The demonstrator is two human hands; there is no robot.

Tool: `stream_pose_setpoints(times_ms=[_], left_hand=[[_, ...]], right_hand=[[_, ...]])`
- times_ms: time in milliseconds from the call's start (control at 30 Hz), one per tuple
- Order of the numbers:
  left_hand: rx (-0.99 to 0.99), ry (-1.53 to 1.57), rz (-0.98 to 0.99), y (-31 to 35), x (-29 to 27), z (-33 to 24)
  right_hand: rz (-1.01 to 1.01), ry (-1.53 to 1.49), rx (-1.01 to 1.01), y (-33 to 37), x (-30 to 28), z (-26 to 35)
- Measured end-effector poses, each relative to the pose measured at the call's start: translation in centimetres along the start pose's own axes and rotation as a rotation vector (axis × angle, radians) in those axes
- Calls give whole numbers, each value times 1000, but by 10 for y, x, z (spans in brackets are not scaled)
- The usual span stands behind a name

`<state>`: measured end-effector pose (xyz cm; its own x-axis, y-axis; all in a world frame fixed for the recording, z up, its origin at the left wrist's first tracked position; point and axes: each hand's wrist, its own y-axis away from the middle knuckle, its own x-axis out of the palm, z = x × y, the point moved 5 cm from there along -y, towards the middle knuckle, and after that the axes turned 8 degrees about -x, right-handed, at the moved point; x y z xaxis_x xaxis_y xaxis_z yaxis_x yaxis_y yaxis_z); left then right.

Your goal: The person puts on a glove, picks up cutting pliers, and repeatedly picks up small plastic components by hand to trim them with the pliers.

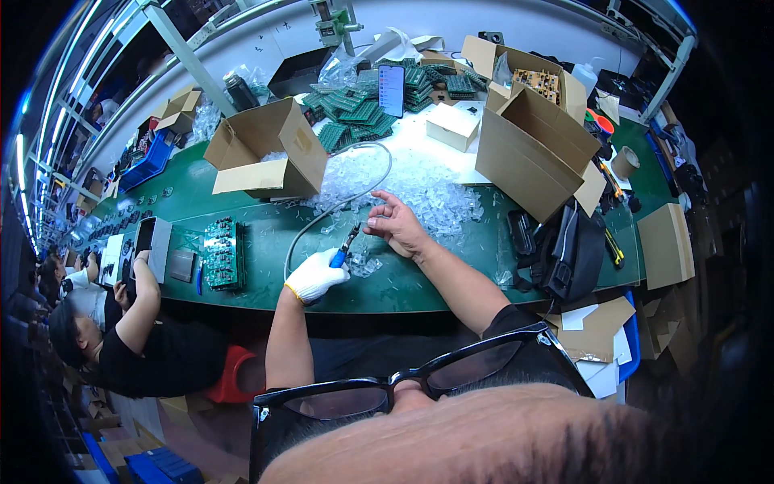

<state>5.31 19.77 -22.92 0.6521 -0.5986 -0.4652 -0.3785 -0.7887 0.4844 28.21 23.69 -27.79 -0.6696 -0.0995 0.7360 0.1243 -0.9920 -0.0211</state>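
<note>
My left hand point(316, 278), in a white glove, is closed round a blue-handled tool point(339, 256) with a dark metal tip pointing up and away. A grey hose point(325, 211) runs from beside the glove and arcs over the bench. My bare right hand point(397, 227) is at the tool's tip, thumb and forefinger bent together and the other fingers raised. Whatever it pinches is too small to make out. Beyond both hands spreads a large heap of clear plastic pieces point(435, 198). A smaller cluster of clear pieces point(365, 265) lies just below the tool.
Open cardboard boxes stand left point(270, 153) and right point(532, 149) of the heap. Behind are stacked green circuit boards point(355, 113), a phone point(392, 90) and a white box point(453, 127). A black bag point(574, 250) lies right. A co-worker point(137, 339) sits left, by a board block point(223, 254).
</note>
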Motion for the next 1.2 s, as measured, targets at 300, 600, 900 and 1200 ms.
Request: stream_pose_setpoints(times_ms=[300, 600, 900, 1200], left_hand=[[-30, -95, -18, -4, 1, -4], [-56, -111, -127, -12, 2, 5], [15, 273, -28, -4, -1, 20], [8, -137, -71, -1, 2, 1]], right_hand=[[8, 65, -10, -2, -3, 1], [-18, 66, -19, -4, -8, 0], [-27, 55, 3, -4, -9, -5], [3, -10, 29, -1, -4, -3]])
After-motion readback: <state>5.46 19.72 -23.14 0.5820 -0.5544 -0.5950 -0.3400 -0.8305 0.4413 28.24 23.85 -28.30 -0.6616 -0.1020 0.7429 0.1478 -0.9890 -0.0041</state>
